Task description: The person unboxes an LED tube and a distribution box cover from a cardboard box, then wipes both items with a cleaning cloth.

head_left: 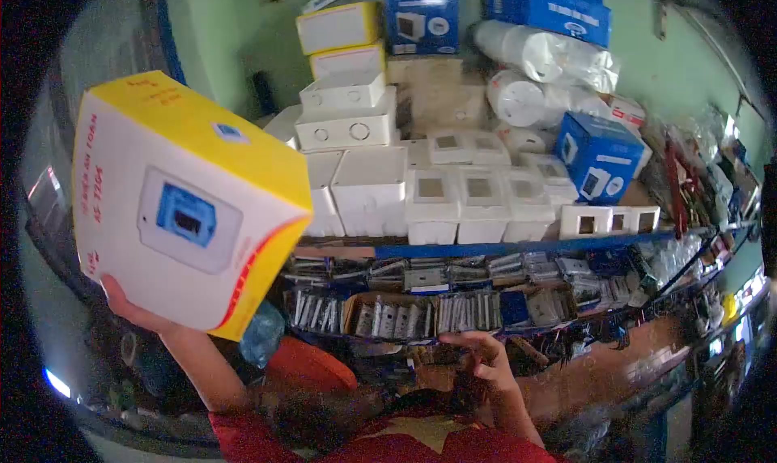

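A large white and yellow carton [154,228], printed with a picture of a blue and grey electrical box, is held up at the left. My left hand [137,307] grips it from below at its lower left edge; most of the fingers are hidden by it. Near the lower shelf, my right hand [486,362] is empty, with the index finger reaching leftward and the other fingers loosely bent apart. Packs of switch plates in a cardboard tray [350,321] lie just beyond that hand.
White plastic boxes [371,192] and windowed breaker boxes [433,208] crowd the upper shelf [518,248]. Above them are yellow-white cartons [338,27], a blue carton [599,157] and plastic-wrapped white rolls [522,99]. An orange-red object [312,366] is below the held carton.
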Available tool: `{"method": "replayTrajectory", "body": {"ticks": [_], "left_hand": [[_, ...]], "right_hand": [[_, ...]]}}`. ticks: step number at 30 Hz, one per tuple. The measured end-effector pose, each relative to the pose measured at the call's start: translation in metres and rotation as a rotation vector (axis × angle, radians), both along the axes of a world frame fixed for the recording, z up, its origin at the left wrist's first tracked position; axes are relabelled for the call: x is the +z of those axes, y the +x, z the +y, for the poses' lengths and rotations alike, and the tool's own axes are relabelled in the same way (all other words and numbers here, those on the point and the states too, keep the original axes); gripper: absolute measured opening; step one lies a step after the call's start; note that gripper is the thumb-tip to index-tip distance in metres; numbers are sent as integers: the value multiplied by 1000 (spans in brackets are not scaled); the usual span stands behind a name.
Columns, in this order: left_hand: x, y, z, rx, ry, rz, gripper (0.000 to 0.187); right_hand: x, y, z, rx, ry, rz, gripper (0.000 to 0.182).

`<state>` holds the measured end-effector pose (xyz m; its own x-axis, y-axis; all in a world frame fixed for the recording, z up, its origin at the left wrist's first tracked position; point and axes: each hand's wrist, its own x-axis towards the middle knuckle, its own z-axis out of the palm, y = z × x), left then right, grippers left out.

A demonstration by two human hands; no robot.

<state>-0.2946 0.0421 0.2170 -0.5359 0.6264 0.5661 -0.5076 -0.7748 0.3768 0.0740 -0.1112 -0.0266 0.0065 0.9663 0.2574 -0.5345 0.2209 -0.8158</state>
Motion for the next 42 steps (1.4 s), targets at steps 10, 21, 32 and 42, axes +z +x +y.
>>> {"method": "replayTrajectory", "body": {"ticks": [10, 21, 32, 42], "left_hand": [[-32, 143, 48, -697, 30, 686, 39], [-12, 253, -6, -932, 8, 1055, 60], [70, 264, 53, -946, 586, 1712, 85], [199, 238, 240, 246, 682, 1512, 31]], "right_hand": [[73, 8, -29, -418, 108, -399, 143], [51, 97, 12, -1013, 128, -227, 88], [45, 100, 47, -1254, 88, -313, 89], [54, 113, 53, -1476, 37, -403, 91]]}}
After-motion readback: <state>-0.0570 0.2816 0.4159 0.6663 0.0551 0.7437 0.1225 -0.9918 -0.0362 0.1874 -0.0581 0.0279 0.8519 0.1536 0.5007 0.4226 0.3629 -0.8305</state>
